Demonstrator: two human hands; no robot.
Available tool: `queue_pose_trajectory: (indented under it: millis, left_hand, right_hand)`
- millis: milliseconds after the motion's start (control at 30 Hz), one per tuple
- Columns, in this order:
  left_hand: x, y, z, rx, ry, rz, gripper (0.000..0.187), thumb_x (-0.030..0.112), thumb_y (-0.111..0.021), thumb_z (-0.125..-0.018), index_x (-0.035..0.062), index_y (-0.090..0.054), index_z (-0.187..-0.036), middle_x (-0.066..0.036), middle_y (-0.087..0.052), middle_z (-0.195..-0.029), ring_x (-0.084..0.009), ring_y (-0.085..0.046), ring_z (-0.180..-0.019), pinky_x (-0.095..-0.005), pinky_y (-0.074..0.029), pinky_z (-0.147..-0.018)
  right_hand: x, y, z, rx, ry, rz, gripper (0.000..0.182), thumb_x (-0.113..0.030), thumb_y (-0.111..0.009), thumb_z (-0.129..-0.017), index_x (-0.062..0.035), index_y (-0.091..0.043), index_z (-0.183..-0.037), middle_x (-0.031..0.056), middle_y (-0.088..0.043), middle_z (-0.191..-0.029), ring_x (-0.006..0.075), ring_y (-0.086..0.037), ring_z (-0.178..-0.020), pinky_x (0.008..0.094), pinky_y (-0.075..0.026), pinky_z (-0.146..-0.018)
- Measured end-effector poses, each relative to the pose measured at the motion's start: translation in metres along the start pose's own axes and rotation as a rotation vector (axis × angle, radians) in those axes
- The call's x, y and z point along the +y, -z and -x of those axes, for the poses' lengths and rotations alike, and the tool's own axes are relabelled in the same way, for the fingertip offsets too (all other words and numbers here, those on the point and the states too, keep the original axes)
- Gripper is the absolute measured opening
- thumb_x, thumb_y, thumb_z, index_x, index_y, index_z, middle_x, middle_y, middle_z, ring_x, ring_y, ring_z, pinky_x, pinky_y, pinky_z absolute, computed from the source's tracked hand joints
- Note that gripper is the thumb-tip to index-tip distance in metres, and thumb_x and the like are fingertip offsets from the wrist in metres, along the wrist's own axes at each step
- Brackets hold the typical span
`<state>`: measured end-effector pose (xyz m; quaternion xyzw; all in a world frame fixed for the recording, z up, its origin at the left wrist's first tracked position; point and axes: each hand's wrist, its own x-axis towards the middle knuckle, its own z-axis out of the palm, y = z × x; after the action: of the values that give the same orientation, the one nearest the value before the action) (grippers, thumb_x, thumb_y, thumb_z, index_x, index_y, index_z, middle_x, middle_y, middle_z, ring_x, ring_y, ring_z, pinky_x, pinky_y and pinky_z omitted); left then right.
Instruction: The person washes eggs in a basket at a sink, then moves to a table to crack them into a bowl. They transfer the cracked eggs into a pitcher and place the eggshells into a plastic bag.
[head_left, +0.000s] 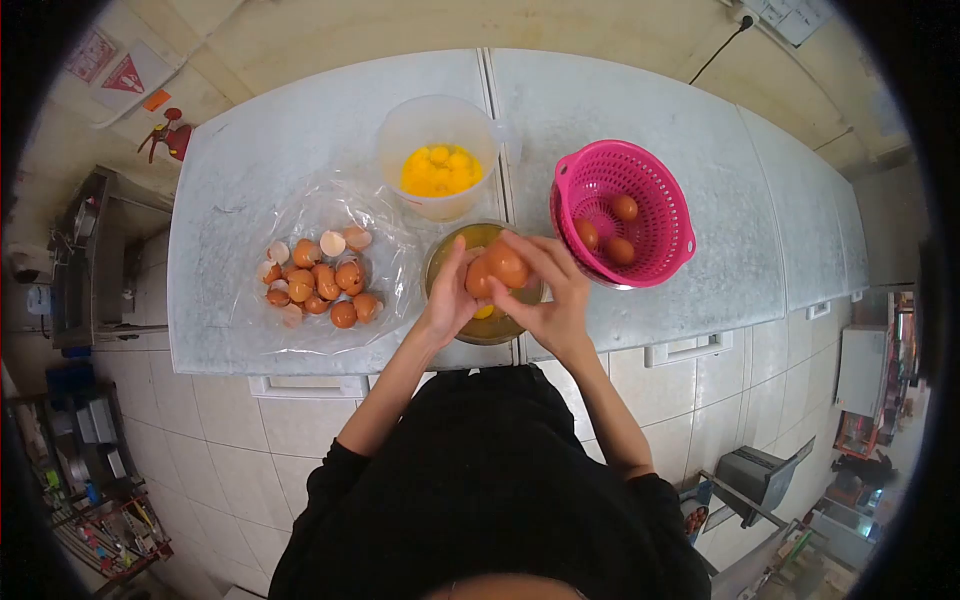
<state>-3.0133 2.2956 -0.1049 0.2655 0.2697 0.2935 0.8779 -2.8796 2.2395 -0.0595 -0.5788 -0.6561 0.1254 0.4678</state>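
Over a bowl (436, 262) at the table's front edge, my left hand (452, 297) and my right hand (556, 305) are close together. My right hand's fingers are wrapped round a brown eggshell piece (508, 265). My left hand's fingers curl round another brown shell piece (477, 279), which touches the first. A yellow yolk (484, 311) shows in the bowl just below the shells. Behind the bowl stands a translucent container (437, 118) with several yolks (440, 170) in it.
To the left, a clear plastic bag (388, 235) bears several broken brown eggshells (318, 278). On the right stands a pink colander (640, 160) with brown eggs (620, 250) inside. A wall runs behind the white table (280, 130).
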Motion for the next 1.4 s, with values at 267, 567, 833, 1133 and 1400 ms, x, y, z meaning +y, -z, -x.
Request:
queue_pose_trajectory:
  millis: [267,567,833,1133,1400]
  left_hand:
    - [0.017,0.006,0.011,-0.045,-0.253,-0.429,0.044,0.029,-0.052,-0.092,0.0067,-0.043,-0.129,-0.008,-0.058,-0.110,-0.0154,-0.058,-0.094,-0.0287,-0.047,-0.079]
    - [0.029,0.009,0.009,0.083,-0.626,-1.090,0.041,0.007,-0.065,-0.078,0.0053,-0.053,-0.117,-0.015,-0.064,-0.099,-0.0267,-0.064,-0.093,-0.0331,-0.051,-0.077]
    - [-0.006,0.024,0.002,0.304,-0.915,-1.388,0.048,0.010,-0.068,-0.071,0.0107,-0.056,-0.117,-0.012,-0.065,-0.096,-0.0314,-0.063,-0.084,-0.0372,-0.052,-0.070]
    - [0.010,0.025,0.014,0.348,-1.029,-1.664,0.049,0.006,-0.070,-0.065,0.0103,-0.060,-0.113,-0.010,-0.063,-0.094,-0.0270,-0.060,-0.077,-0.0353,-0.051,-0.066]
    - [0.028,-0.017,0.025,0.361,-1.019,-1.655,0.051,0.013,-0.069,-0.070,0.0129,-0.056,-0.120,-0.006,-0.061,-0.091,-0.0243,-0.058,-0.073,-0.0336,-0.051,-0.059]
  right_hand:
    - [0.020,-0.001,-0.006,-0.122,-0.623,-0.649,0.052,-0.012,-0.069,-0.080,-0.0021,-0.051,-0.128,0.0071,-0.058,-0.096,0.0102,-0.055,-0.074,0.0245,-0.048,-0.062]
    - [0.033,-0.012,-0.008,-0.216,-0.390,-0.558,0.060,-0.006,-0.068,-0.076,0.0046,-0.044,-0.131,0.0141,-0.060,-0.114,0.0148,-0.062,-0.093,0.0248,-0.053,-0.073]
    - [0.029,-0.023,0.007,-0.149,-0.167,-0.219,0.068,-0.002,-0.067,-0.068,-0.0062,-0.046,-0.133,0.0191,-0.057,-0.113,0.0266,-0.062,-0.083,0.0302,-0.052,-0.069]
    - [0.017,-0.002,0.007,-0.120,0.178,0.240,0.068,0.006,-0.062,-0.066,-0.0114,-0.049,-0.130,0.0148,-0.050,-0.120,0.0310,-0.052,-0.097,0.0370,-0.046,-0.085]
    - [-0.008,-0.002,0.002,0.014,0.036,0.164,0.064,0.004,-0.066,-0.069,-0.0075,-0.050,-0.129,0.0132,-0.051,-0.112,0.0254,-0.059,-0.086,0.0322,-0.051,-0.071]
